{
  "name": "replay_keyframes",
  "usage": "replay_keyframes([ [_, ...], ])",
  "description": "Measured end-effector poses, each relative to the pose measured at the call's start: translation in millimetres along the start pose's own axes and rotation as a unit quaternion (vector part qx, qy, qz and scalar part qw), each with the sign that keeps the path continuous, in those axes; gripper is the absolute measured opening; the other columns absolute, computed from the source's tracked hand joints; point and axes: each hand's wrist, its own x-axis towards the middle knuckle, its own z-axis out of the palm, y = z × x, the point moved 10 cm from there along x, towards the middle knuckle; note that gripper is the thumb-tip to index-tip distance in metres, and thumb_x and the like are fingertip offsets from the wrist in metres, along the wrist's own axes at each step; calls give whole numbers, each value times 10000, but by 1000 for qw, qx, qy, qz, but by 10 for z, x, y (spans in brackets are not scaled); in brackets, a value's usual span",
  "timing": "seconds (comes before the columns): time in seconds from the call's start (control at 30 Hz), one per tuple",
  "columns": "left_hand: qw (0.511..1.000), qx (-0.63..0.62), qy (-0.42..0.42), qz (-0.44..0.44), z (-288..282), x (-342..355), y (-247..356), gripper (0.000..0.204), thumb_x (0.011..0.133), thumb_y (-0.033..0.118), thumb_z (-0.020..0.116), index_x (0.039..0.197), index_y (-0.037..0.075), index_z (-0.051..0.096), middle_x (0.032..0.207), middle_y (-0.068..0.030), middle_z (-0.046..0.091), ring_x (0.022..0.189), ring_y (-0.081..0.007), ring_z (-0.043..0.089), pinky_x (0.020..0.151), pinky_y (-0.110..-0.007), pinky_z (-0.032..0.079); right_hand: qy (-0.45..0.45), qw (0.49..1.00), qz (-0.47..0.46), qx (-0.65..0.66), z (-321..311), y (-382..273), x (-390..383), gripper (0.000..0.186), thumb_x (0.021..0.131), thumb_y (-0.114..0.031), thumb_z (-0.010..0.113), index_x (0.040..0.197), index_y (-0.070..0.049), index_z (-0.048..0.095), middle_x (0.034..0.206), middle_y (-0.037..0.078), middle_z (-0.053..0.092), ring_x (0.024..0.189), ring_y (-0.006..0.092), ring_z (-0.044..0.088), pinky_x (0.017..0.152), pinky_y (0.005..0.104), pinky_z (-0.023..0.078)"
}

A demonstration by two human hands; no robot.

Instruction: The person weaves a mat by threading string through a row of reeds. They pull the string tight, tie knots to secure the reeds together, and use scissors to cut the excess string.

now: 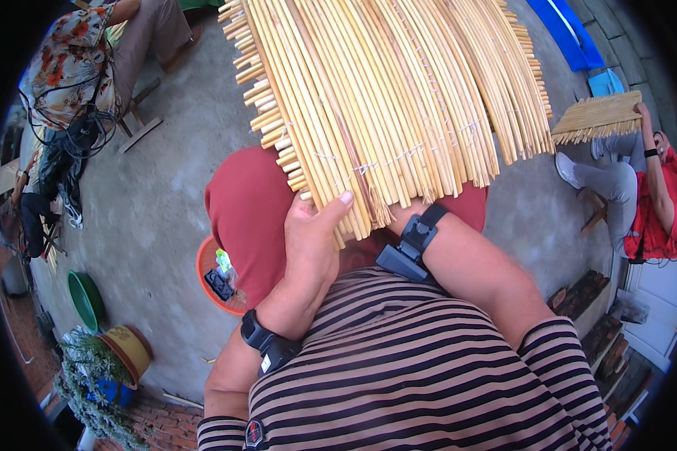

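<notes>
A wide mat of pale straw-coloured reed stalks (399, 98), stitched across with thin white thread, lies over my red-clad knees and reaches up past the top of the view. My left hand (314, 237) is closed on its near left corner, thumb on top and fingers mostly tucked underneath. Along the left side the stalk ends stick out unevenly, and a few at the near edge are frayed. My right hand (406, 215) goes under the near edge, right of the left hand; its fingers are hidden by the mat. Each of my wrists wears a black strapped device.
An orange basket (203, 274) with small items stands beside my left leg. Farther left are a green basin (86, 301) and a potted plant (124, 353). People sit at the left; at the right, a person in red holds a smaller reed mat (598, 118). Stacked wood (579, 293) lies lower right.
</notes>
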Motion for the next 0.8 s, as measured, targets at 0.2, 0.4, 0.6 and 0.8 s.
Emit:
replay_keyframes([
  [0.2,997,-8,-31,72,63,-48,102,430,835,-19,608,1221,12,421,1178,-123,570,1061,-194,589,902,-337,499,-5,1000,-4,9,10,7,-76,289,933,-213,471,1162,-48,529,1054,101,606,936,219,588,793,355,507],
  [0.4,996,-14,-65,63,93,-73,93,423,874,89,611,1249,19,430,1129,-110,596,958,-186,640,779,-333,572,-23,999,-27,36,2,-64,-243,290,931,-206,473,1170,-50,524,1064,100,603,948,219,584,802,358,504],
  [0.6,997,-6,-56,46,0,-162,217,383,947,212,540,1266,32,429,1140,-91,587,972,-165,611,803,-325,531,-53,994,-75,62,15,-323,-354,292,929,-198,474,1178,-52,519,1075,99,599,959,220,581,812,361,501],
  [0.8,898,276,82,334,-155,-450,953,443,897,69,541,1308,2,389,1059,-103,519,944,-133,546,727,-264,514,-86,988,-88,89,106,-396,-333,295,927,-191,475,1186,-53,514,1085,98,596,971,221,577,821,364,498],
])
